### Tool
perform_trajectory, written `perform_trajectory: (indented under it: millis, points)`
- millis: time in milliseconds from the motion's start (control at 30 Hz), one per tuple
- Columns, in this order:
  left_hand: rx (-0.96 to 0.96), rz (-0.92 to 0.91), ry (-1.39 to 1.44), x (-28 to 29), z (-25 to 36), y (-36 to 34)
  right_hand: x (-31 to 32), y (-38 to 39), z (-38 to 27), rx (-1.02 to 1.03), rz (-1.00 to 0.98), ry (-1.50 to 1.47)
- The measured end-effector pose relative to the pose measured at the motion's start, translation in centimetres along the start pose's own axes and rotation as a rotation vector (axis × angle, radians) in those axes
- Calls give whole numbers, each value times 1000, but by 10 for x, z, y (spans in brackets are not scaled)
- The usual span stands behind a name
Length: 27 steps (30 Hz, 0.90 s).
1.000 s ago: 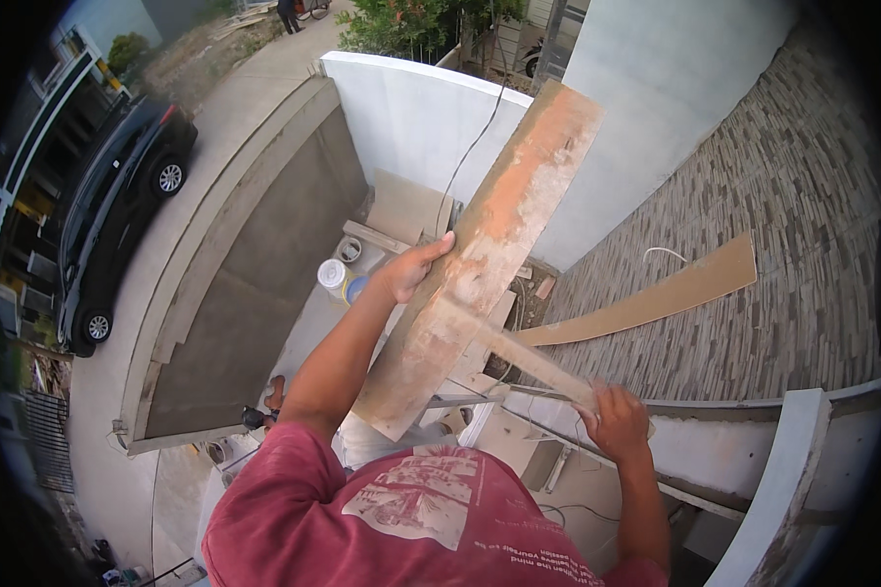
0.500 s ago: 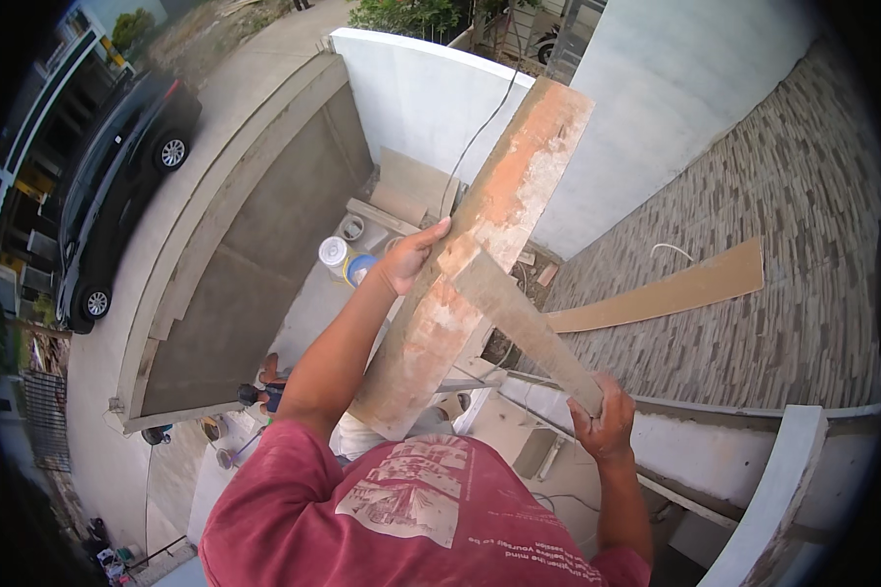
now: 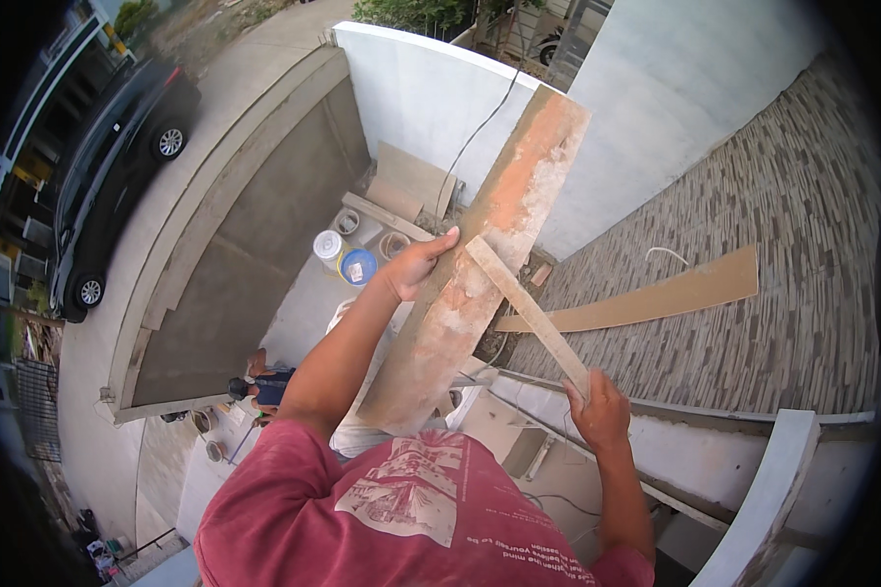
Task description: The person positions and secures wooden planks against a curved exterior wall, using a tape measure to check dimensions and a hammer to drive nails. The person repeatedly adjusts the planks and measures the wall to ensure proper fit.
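A long beam-like ledge (image 3: 504, 201) with orange and pale grey mortar patches runs slantwise in front of me. My left hand (image 3: 423, 266) grips its left edge, thumb toward the top; the other fingers are mostly hidden. In my right hand (image 3: 600, 406) is the lower end of a narrow straight strip (image 3: 533, 311), which looks like wood. The strip's far end lies over the ledge's patchy face, close to the left thumb. Whether its whole edge touches the face I cannot tell.
Far below stand a white bucket (image 3: 328, 245) and a blue-topped bucket (image 3: 357, 266). A person (image 3: 269, 384) is down at the left. A long brown board (image 3: 656, 289) lies on the stone-patterned surface at right. A white wall (image 3: 431, 88) rises behind, with a hanging cable.
The strip has turned in my right hand and now shows a narrower side. The right hand has shifted slightly left. My left hand stays at the ledge's edge.
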<state>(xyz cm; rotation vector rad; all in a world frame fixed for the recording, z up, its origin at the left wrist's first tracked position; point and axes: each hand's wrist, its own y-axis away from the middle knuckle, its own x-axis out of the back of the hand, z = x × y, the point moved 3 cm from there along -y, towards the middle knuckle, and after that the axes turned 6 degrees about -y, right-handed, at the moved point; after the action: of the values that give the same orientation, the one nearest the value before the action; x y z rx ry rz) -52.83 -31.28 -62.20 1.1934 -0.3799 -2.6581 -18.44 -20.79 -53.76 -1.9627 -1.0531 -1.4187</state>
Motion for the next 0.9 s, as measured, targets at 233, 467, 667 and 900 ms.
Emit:
perform_trajectory:
  millis: [233,467,667,900]
  points:
    - [-42,-86,97,10,-10,-1,7,12,-5,114,425,-485]
    - [-35,-6,-18,5,-6,5,-27,6,6,-60,122,-292]
    - [-139,19,-263,-37,23,10,-41,-14,10,-283,392,-862]
    - [-460,98,-433,-84,43,-3,-59,-59,-36,-288,406,-1680]
